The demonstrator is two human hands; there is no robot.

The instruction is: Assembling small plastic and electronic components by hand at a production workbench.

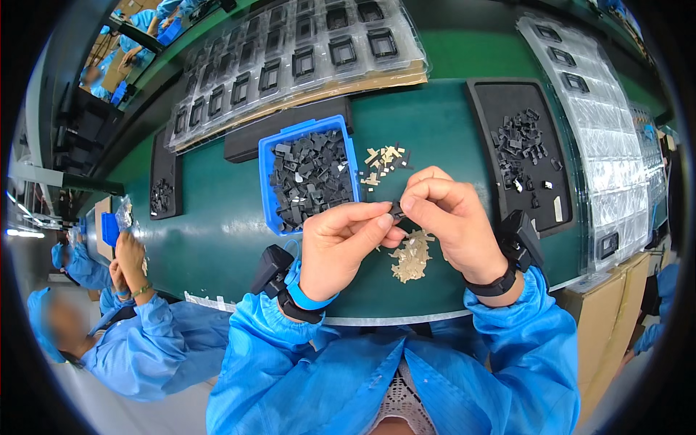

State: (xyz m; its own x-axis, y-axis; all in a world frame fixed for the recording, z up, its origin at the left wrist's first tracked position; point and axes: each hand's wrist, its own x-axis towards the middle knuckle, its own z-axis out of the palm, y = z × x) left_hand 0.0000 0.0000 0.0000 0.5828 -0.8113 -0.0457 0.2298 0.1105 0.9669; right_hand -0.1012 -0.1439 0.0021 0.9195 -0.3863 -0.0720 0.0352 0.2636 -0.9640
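My left hand [346,235] pinches a small black plastic part [396,210] between thumb and forefinger, above the green table. Against the same part, the thumb and forefinger of my right hand [448,217] are pressed together; the fingertips hide most of it. Just below my hands lies a heap of small cream-coloured pieces [412,262]. Beyond them is a looser scatter of pale strips [384,161] with a few dark bits. A blue bin [265,190], full of small black plastic parts [308,177], stands beside my left hand.
At the right, a black tray [484,138] holds loose black parts. Clear blister trays [290,87] with black frames are stacked at the back; another clear tray [609,159] lies far right. A smaller black tray [166,203] is at left. A co-worker in blue [145,348] sits at left.
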